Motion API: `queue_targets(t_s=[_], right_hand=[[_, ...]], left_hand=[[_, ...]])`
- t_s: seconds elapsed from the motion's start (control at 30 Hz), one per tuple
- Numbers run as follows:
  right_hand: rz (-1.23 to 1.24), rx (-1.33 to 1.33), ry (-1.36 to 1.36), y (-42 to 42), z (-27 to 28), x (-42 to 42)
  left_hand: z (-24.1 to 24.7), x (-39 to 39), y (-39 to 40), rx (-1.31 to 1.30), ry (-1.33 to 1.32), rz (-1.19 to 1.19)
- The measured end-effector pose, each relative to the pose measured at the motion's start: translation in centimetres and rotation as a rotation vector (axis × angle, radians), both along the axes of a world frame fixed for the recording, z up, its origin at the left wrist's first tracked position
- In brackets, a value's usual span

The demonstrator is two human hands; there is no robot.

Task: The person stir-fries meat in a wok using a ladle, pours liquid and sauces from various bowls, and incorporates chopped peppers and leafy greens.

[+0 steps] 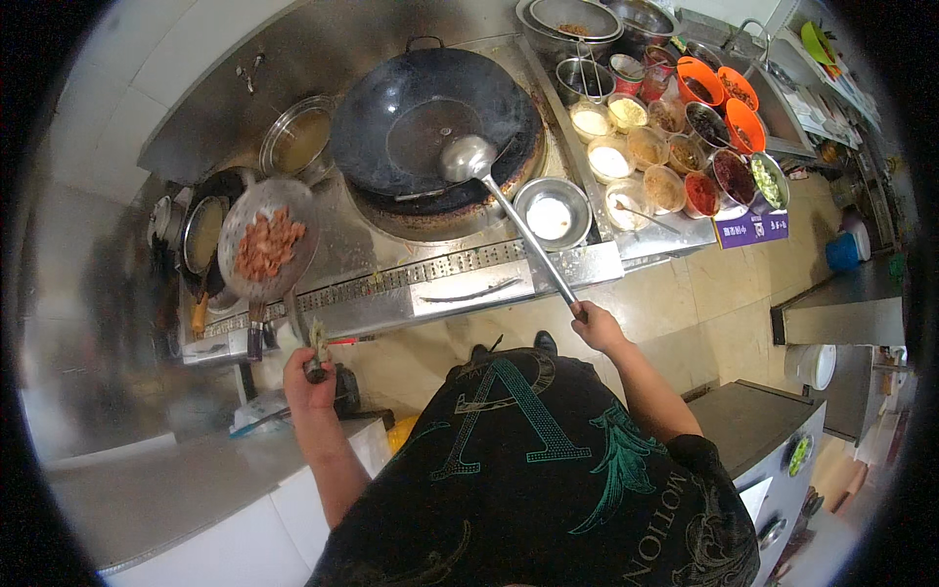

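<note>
My left hand [312, 380] grips the handle of a perforated metal strainer ladle [236, 220]. Cooked-looking reddish-brown meat pieces [268, 244] lie in the strainer, which is over the left part of the stove. A cloth-like wrap appears on its handle. In my right hand [603, 327] is the handle end of a long steel wok ladle [522, 224]. Its round bowl is over the near right side of a large dark wok [433, 88], whose bottom shows a thin shiny film. Whether the ladle touches the wok I cannot tell.
A steel bowl [552, 213] stands right of the wok; a pot of cloudy yellowish liquid [299, 139] stands left. Several seasoning containers [648, 145] crowd the right counter, with orange bowls [700, 81] behind. A smaller pan [207, 227] sits far left. The stove's front edge [440, 293] runs before me.
</note>
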State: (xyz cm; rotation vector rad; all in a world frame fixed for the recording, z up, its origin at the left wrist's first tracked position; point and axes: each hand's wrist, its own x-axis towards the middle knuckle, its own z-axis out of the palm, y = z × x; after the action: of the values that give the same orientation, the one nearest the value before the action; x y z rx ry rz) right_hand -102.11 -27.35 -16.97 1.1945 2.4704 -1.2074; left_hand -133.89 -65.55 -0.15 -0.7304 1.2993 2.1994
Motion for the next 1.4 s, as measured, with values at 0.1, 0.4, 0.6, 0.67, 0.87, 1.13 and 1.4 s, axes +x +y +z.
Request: queue_targets(t_s=[0.1, 0.4, 0.6, 0.67, 0.87, 1.13, 1.4], right_hand=[[0.004, 0.015, 0.007, -0.1, -0.2, 0.3], [0.023, -0.009, 0.056, -0.5, 1.5, 0.2], [0.021, 0.018, 0.077, -0.5, 1.5, 0.6], [0.019, 0.021, 0.091, -0.6, 1.5, 0.7], [0.005, -0.005, 0.094, -0.7, 1.3, 1.0], [0.039, -0.02, 0.051, -0.7, 1.6, 0.7], [0.051, 0.062, 0.059, -1.1, 3.1, 1.1]], left_hand=[[1.9, -0.7, 5.1, -0.073, 0.058, -0.083], [-2.3, -7.5, 16.3, -0.262, 0.192, -0.392], [-2.4, -8.0, 19.7, -0.517, 0.513, -0.549], [-2.7, -8.6, 19.8, -0.578, 0.618, -0.558], [0.8, -7.3, 18.6, -0.797, 0.797, -0.332], [-0.3, -6.2, 7.6, -0.197, 0.303, 0.044], [-9.4, -0.8, -1.0, 0.108, -0.156, 0.221]])
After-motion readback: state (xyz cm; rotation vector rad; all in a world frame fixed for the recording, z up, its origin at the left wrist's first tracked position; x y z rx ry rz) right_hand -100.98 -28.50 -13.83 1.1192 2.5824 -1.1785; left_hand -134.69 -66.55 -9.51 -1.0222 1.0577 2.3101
